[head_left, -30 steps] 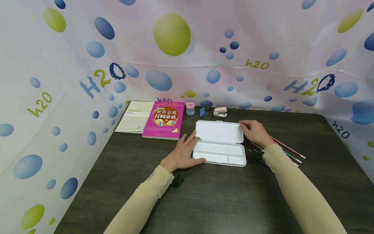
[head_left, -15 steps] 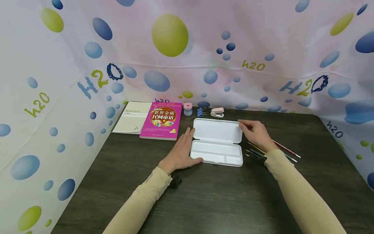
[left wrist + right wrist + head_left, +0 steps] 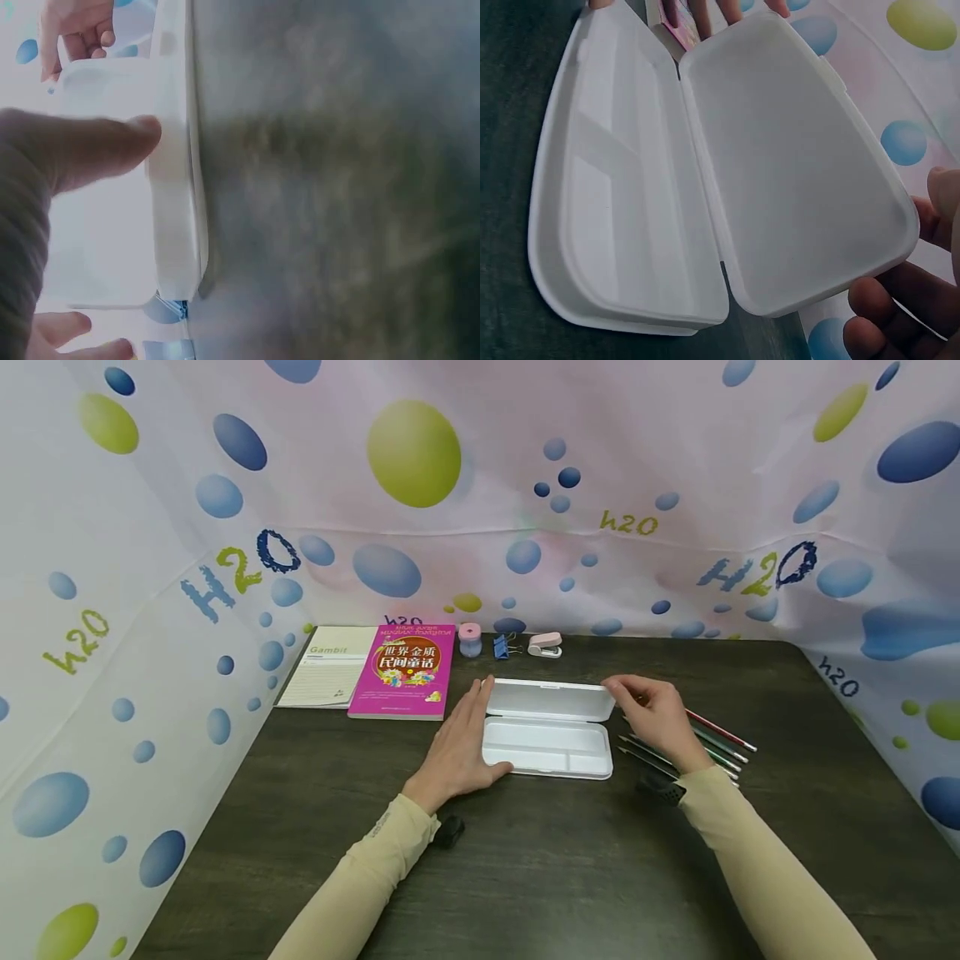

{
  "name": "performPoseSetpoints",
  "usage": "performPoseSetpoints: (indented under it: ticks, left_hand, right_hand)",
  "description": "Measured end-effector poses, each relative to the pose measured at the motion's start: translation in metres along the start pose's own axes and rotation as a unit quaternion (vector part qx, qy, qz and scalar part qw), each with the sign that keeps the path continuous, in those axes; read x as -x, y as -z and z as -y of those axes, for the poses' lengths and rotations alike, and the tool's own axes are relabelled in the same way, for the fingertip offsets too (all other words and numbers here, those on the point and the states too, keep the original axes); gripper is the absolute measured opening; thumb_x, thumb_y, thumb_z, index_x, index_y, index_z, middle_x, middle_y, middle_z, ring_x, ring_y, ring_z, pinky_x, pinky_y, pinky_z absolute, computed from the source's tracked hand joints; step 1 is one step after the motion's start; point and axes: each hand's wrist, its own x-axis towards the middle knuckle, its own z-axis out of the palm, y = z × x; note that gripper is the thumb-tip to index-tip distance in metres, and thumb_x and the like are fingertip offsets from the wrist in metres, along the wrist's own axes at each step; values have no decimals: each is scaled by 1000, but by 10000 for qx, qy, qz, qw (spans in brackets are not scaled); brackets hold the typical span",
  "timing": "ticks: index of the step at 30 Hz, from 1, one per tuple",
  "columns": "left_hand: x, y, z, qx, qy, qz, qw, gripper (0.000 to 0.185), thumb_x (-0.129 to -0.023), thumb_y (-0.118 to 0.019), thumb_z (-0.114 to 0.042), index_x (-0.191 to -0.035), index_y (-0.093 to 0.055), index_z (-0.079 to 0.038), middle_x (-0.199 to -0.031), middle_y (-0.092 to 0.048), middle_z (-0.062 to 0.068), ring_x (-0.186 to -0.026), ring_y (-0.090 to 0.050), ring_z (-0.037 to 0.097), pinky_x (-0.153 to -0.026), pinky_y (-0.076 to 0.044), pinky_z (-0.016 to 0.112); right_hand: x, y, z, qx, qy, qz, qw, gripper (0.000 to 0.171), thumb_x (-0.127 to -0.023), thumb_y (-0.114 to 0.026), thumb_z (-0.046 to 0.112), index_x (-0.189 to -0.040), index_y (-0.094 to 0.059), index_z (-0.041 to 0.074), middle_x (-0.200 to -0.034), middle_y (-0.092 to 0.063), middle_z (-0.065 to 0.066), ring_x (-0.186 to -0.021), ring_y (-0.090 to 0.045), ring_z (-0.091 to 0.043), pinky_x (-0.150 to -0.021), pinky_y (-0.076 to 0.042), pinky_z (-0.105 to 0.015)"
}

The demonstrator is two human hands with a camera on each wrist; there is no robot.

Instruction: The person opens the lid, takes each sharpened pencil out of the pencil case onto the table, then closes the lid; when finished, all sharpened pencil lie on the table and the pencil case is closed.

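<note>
A white plastic pencil case lies open on the dark table, its base point(image 3: 547, 749) toward me and its lid point(image 3: 547, 697) tilted up off the table. My right hand point(image 3: 652, 710) pinches the lid's right corner, thumb and fingertips point(image 3: 889, 300) on either side of the edge of the lid point(image 3: 795, 172). My left hand point(image 3: 457, 747) lies flat against the case's left end, with the thumb point(image 3: 90, 150) on the base's front corner. The base point(image 3: 622, 187) holds nothing.
Several pencils point(image 3: 712, 743) lie just right of the case, under my right wrist. At the back stand a pink book point(image 3: 405, 670), a notebook point(image 3: 326, 666), a small pink jar point(image 3: 470, 640), a blue binder clip point(image 3: 501, 647) and a pink stapler point(image 3: 544, 645). Printed cloth walls the table in.
The lid, lying flat on the table a second ago, now stands tilted up, lifted by my right hand. My left hand stays at the case's left end.
</note>
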Motion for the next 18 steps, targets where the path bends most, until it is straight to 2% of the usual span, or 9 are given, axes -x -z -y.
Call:
performPoseSetpoints:
  ticks: [5,10,14,18]
  left_hand:
    - [6,3,-3,-348,-520,-652,9959,118,-63,-93,-43,-152,-25,-8,-154,-36,16,-141,-37,30,-114,-32,51]
    - [9,11,-7,-447,-860,-1011,9901,86,-69,-88,-47,-131,-46,-6,-124,-60,12,-117,-57,26,-107,-40,47]
    - [9,18,-8,-275,-966,-1052,9894,52,-83,-75,-49,-111,-57,-8,-99,-68,7,-96,-65,24,-103,-42,55]
    - [4,24,-4,20,-996,-775,9920,31,-95,-65,-42,-96,-67,-11,-89,-70,1,-83,-66,17,-87,-53,43]
  right_hand:
    - [11,0,2,105,256,-55,9996,32,-100,-60,39,-110,-74,11,-100,-72,-7,-78,-59,-21,-64,-49,-27]
    - [24,2,1,140,607,94,9980,22,-98,-65,30,-105,-74,12,-98,-71,-2,-81,-62,-20,-67,-51,-25]
    - [32,1,-4,118,956,313,9949,11,-96,-69,23,-103,-74,16,-96,-70,3,-78,-60,-17,-65,-51,-27]
    - [38,-2,-7,181,1412,466,9887,9,-91,-74,17,-100,-73,18,-94,-67,6,-73,-56,-16,-60,-49,-30]
